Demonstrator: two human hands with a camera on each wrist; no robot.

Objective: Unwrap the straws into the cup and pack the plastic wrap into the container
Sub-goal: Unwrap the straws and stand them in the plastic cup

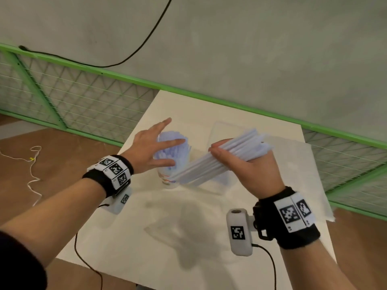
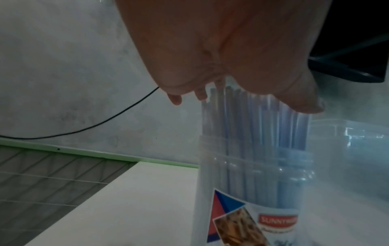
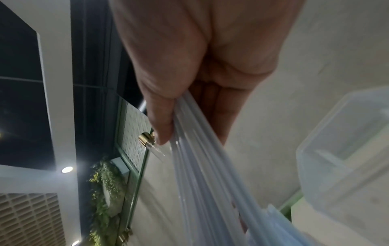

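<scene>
- Right hand (image 1: 254,164): fingers and thumb curled round a bundle of pale bluish-white plastic straws (image 1: 217,158), gripped near mid-length and held above the white worktop (image 1: 146,237).
- Bundle orientation: long axis slanted; the lower end points down-left, towards the foot of the clear plastic cup with a printed label (image 2: 252,208); the upper end points up-right, over the clear rectangular plastic container (image 3: 345,149).
- Cup: stands upright on the worktop, left of the container, holding a second lot of straws (image 2: 256,133) standing near vertical, tips above the rim.
- Left hand (image 1: 154,147): fingers straight and spread, holding nothing, palm over the tops of the cup's straws. The thumb appears to touch them; contact cannot be confirmed.
- Hidden or unclear: the head view is blurred; the cup's rim is masked by the left hand, and the container shows only as a faint outline behind the bundle. Whether the held bundle is wrapped cannot be told. The label is only partly legible.
- Count: two hands, one cup, one container, two groups of straws; single straws cannot be counted.
</scene>
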